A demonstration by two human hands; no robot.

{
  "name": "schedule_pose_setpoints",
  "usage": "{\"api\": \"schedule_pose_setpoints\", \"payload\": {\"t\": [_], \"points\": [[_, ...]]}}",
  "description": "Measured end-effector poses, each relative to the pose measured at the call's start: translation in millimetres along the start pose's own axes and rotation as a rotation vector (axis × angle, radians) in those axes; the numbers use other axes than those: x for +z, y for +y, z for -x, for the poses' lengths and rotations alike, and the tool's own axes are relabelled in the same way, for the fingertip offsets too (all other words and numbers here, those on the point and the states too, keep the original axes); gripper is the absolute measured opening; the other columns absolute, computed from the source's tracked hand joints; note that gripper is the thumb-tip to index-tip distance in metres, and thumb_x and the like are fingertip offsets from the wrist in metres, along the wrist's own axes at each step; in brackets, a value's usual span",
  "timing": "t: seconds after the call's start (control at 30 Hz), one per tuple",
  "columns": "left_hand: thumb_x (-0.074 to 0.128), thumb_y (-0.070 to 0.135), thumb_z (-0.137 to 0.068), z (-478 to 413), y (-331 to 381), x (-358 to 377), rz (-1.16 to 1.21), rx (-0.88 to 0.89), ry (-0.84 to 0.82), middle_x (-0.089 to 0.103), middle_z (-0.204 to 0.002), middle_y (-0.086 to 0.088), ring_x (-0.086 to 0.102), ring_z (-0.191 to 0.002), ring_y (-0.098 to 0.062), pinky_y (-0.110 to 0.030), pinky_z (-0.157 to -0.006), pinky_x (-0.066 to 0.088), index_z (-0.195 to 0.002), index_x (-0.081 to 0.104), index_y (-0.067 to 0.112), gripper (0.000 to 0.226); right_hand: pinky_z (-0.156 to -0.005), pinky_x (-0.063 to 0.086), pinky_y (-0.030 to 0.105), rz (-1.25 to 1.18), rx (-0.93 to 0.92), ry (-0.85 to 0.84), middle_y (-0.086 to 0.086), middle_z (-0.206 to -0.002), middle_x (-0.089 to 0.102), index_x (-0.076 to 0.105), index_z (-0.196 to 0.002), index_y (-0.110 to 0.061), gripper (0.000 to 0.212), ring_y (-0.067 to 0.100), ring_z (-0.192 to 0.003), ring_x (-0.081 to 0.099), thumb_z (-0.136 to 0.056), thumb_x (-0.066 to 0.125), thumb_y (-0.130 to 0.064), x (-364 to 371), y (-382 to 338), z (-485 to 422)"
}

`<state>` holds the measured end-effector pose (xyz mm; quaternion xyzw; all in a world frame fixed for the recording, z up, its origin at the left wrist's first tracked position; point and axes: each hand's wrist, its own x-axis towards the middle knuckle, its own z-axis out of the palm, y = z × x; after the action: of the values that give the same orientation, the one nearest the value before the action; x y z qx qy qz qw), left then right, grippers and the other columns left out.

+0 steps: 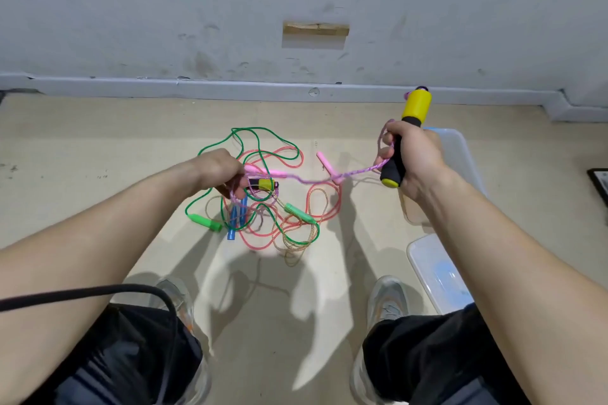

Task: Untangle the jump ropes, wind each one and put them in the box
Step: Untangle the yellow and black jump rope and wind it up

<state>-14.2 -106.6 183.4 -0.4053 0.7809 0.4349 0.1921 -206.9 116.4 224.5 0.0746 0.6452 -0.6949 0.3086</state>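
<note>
The person is in the untangling step, working one rope free of the heap. The right hand (414,158) is raised to the right of the tangle of coloured jump ropes (279,227) on the beige floor (98,148). Its grip is wrapped tight round a black foam handle with a yellow plastic cap (417,105). A pink-and-purple braided cord (358,171) runs from that hand back toward the tangle.

The left hand (217,171) hangs just above the tangle's left side. Its grip is curled round loops of the same cord and, as far as I can tell, the end of the matching yellow-and-black handle (263,183).

Both ends of this rope seem to be in hand. I'd say the next move is to lift its middle clear of the others and then coil it.

Below, a thin green plastic rope (250,131) with light green handles (204,222) crosses a thin coral-red rope (289,154). Two blue handles (235,217) sit in the tangle's left part and a pink handle (324,161) at its upper right. The cords are slack and overlap in many places, so pulling hard could snag them.

The clear plastic box (460,151) lies right of the tangle, partly behind the right arm.
</note>
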Motion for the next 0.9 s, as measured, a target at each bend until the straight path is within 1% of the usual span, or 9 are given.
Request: {"api": "schedule_pose_setpoints", "payload": {"t": [0.13,0.23,0.3,0.43,0.5,0.6,0.73,0.83,0.9], "points": [[0.064,0.035,-0.082,-4.8,4.5,18.9,-0.074,0.188,-0.045,0.072,-0.107,-0.006,0.065,-0.105,-0.021,-0.039,-0.099,0.049,-0.095,0.073,0.016,0.024,-0.046,0.038,0.023,-0.051,0.119,-0.242,-0.002,-0.064,0.045,0.049,-0.088,-0.016,0.011,0.011,-0.040,0.038,-0.097,0.052,-0.010,16.4,4.7,16.7],[0.074,0.030,-0.085,24.4,31.1,40.2,0.083,0.489,-0.350,0.061,-0.130,0.019,0.050,-0.126,0.007,-0.019,-0.109,0.037,-0.121,0.060,0.037,0.039,-0.045,0.040,0.021,-0.120,0.182,-0.398,-0.002,-0.062,0.045,0.048,-0.082,-0.017,0.019,0.011,-0.041,0.040,-0.101,0.050,-0.013,33.2,5.4,34.8],[0.074,0.029,-0.088,40.5,47.3,56.6,0.143,0.604,-0.479,0.057,-0.138,0.017,0.046,-0.132,0.006,-0.019,-0.111,0.035,-0.133,0.056,0.031,0.049,-0.046,0.043,0.023,-0.148,0.210,-0.435,0.000,-0.062,0.047,0.049,-0.083,-0.015,0.019,0.013,-0.044,0.043,-0.101,0.051,-0.016,39.9,4.2,38.2],[0.056,0.012,-0.101,55.3,58.7,69.3,0.325,0.601,-0.527,0.073,-0.109,-0.013,0.068,-0.097,-0.011,-0.023,-0.090,0.050,-0.109,0.063,0.003,0.013,-0.053,0.054,0.030,-0.072,0.109,-0.373,0.000,-0.066,0.055,0.053,-0.089,-0.012,0.012,0.016,-0.051,0.055,-0.100,0.056,-0.014,45.3,2.4,35.4],[0.047,0.009,-0.104,48.8,52.9,65.9,0.341,0.572,-0.448,0.073,-0.092,-0.022,0.070,-0.081,-0.017,-0.026,-0.082,0.053,-0.096,0.061,0.003,0.018,-0.053,0.053,0.030,-0.053,0.028,-0.282,0.001,-0.062,0.054,0.053,-0.083,-0.011,0.016,0.016,-0.050,0.055,-0.099,0.055,-0.010,42.5,-0.9,30.8],[0.048,0.010,-0.104,26.0,29.7,51.8,0.212,0.480,-0.334,0.070,-0.077,-0.013,0.065,-0.077,-0.021,-0.038,-0.082,0.052,-0.086,0.064,0.009,0.024,-0.048,0.045,0.029,-0.041,-0.049,-0.118,0.003,-0.060,0.047,0.048,-0.078,-0.012,0.021,0.016,-0.045,0.043,-0.097,0.054,-0.005,34.2,-3.1,18.8],[0.049,0.023,-0.105,10.4,9.5,25.7,0.023,0.404,-0.259,0.057,-0.059,-0.001,0.059,-0.060,-0.014,-0.026,-0.062,0.043,-0.075,0.058,0.001,0.039,-0.044,0.041,0.027,0.104,-0.148,0.064,0.004,-0.062,0.045,0.046,-0.077,-0.012,0.020,0.017,-0.041,0.040,-0.093,0.053,-0.003,25.7,1.2,6.0],[0.043,0.031,-0.106,19.3,17.3,11.6,0.235,0.331,-0.308,0.035,-0.056,0.001,0.047,-0.048,-0.017,-0.029,-0.058,0.044,-0.081,0.052,0.001,0.040,-0.044,0.043,0.027,0.265,-0.224,0.188,0.005,-0.064,0.050,0.050,-0.081,-0.011,0.013,0.016,-0.039,0.044,-0.093,0.055,-0.010,18.9,1.7,-3.9],[0.042,0.033,-0.106,30.5,31.3,4.5,0.512,0.329,-0.309,0.025,-0.058,0.003,0.033,-0.047,-0.016,-0.032,-0.060,0.051,-0.077,0.047,0.013,0.036,-0.050,0.047,0.030,0.346,-0.212,0.128,0.005,-0.071,0.063,0.055,-0.092,-0.012,0.003,0.018,-0.047,0.051,-0.093,0.056,-0.015,15.7,4.6,-7.1]]}}
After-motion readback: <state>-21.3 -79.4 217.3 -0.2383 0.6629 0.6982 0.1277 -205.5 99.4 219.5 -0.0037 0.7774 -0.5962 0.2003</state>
